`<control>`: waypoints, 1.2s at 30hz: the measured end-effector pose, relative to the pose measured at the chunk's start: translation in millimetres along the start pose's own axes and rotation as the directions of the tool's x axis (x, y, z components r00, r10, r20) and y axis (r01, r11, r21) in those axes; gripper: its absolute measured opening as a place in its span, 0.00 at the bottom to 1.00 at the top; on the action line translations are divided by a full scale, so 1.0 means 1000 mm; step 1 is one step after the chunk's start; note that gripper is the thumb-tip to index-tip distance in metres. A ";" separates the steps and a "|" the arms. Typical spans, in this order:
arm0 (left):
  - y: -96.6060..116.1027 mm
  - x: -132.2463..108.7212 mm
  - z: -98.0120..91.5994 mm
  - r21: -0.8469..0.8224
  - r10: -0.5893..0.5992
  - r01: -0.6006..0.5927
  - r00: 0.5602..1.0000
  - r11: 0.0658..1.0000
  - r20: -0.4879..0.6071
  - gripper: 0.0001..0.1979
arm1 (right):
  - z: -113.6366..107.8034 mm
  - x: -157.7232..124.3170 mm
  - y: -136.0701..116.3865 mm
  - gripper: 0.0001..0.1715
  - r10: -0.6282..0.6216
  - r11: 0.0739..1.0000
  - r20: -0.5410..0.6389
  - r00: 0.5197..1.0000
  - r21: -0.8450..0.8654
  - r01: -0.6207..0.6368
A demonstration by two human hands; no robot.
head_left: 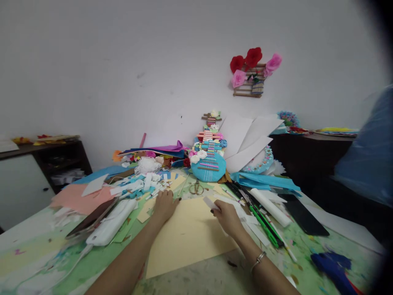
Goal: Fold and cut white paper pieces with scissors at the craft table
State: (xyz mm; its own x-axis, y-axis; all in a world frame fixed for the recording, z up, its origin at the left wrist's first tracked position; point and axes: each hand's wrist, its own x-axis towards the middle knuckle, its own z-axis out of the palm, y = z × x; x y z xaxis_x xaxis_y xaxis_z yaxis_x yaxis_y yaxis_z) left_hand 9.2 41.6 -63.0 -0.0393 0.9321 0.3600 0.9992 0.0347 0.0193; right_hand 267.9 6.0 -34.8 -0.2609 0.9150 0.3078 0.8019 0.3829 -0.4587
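A large cream sheet of paper lies in front of me on the table. My left hand rests on its far left corner, palm down, fingers lying forward with nothing gripped. Over the right half of the sheet, my right hand pinches a small whitish strip of paper that points toward the far left. A pair of scissors lies just beyond the sheet. White paper scraps sit right of my right hand.
Green-handled scissors, a white roll and a black phone lie right, with a blue glue gun nearer. Left are a white power strip and many blue-white scraps. A blue paper pipa stands by the wall.
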 end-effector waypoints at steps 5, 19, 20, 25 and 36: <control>0.006 0.004 0.004 -0.021 0.023 -0.023 1.000 1.000 0.007 0.12 | 0.001 0.005 0.010 0.08 0.036 0.999 -0.073 0.997 -0.016 -0.037; -0.038 0.009 -0.018 -0.025 -0.252 0.250 0.962 0.968 -0.108 0.15 | -0.007 0.015 0.033 0.17 0.187 0.957 -0.151 0.971 0.250 -0.145; -0.042 0.008 -0.020 -0.029 -0.274 0.273 0.955 0.962 -0.114 0.15 | -0.006 0.015 0.033 0.19 0.199 0.944 -0.136 0.970 0.292 -0.153; -0.047 0.006 -0.027 -0.062 -0.292 0.286 0.946 0.956 -0.140 0.14 | -0.002 0.010 0.024 0.29 0.223 0.844 -0.025 0.975 0.505 -0.180; 0.050 -0.035 -0.034 -0.412 0.586 -0.662 0.748 0.626 -0.311 0.34 | 0.012 0.003 -0.002 0.24 0.067 0.575 0.176 0.982 0.798 -0.182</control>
State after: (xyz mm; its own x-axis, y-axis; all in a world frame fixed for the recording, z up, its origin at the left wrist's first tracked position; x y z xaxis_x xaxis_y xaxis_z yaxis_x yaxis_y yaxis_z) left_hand 60.6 -1.7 -42.7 0.5546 0.6052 0.5711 0.6492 -0.7440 0.1580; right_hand 259.4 9.2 -43.1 -0.2965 0.9468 0.1248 0.0795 0.1547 -0.9848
